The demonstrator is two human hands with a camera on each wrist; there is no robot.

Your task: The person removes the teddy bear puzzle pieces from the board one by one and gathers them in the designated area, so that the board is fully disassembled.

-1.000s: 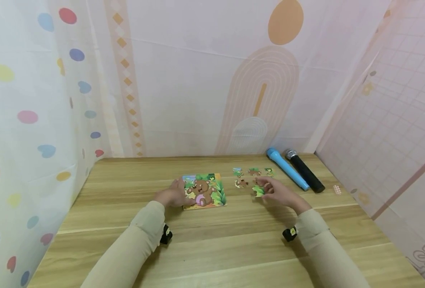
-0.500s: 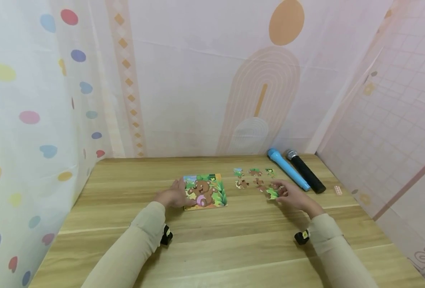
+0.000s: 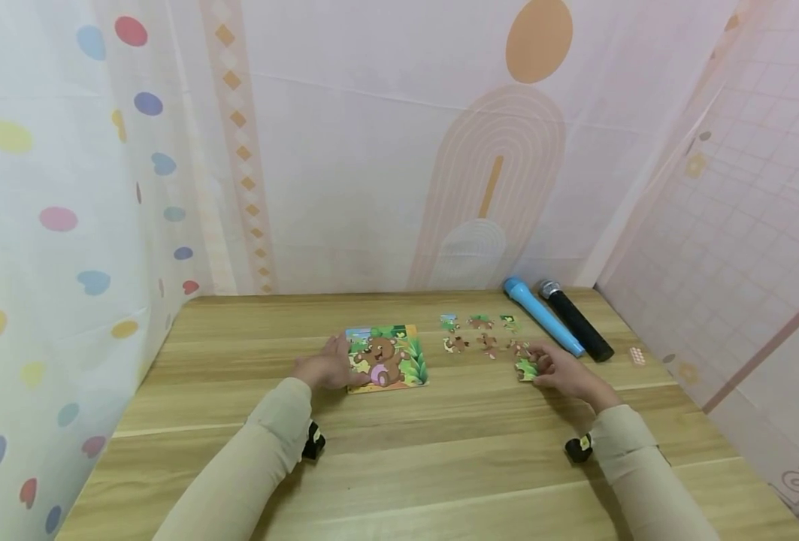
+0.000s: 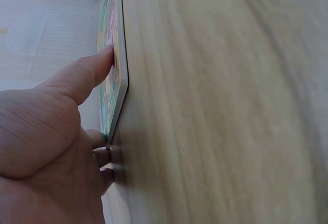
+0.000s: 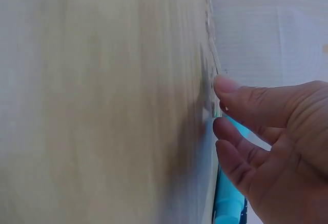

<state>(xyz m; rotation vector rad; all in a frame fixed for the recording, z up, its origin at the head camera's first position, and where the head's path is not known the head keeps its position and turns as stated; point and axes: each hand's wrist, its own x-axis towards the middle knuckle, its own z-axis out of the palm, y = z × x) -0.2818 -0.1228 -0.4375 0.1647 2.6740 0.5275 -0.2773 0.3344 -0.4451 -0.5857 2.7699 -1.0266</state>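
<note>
My left hand [image 3: 327, 367] rests at the left side of a square bear jigsaw puzzle [image 3: 387, 357] lying on the table. In the left wrist view its thumb lies on the picture face, and the other fingertips [image 4: 105, 175] are down by the edge. To the right, my right hand [image 3: 564, 373] holds a green jigsaw piece [image 3: 526, 369] low at the tabletop between thumb and fingers. The fingers partly hide that piece. Just behind it several loose pieces are spread in two rows, among them a brown piece [image 3: 488, 344] and a blue-green one [image 3: 449, 323].
A blue toy microphone [image 3: 544, 317] and a black microphone [image 3: 576, 321] lie side by side at the back right. A small pink dotted item [image 3: 637, 356] is near the right edge of the wooden table [image 3: 399, 466]. Patterned curtains [image 3: 345, 150] stand around the table.
My right hand has shifted right and slightly nearer, carrying the green jigsaw piece along and uncovering other loose pieces. The left hand has stayed at the puzzle.
</note>
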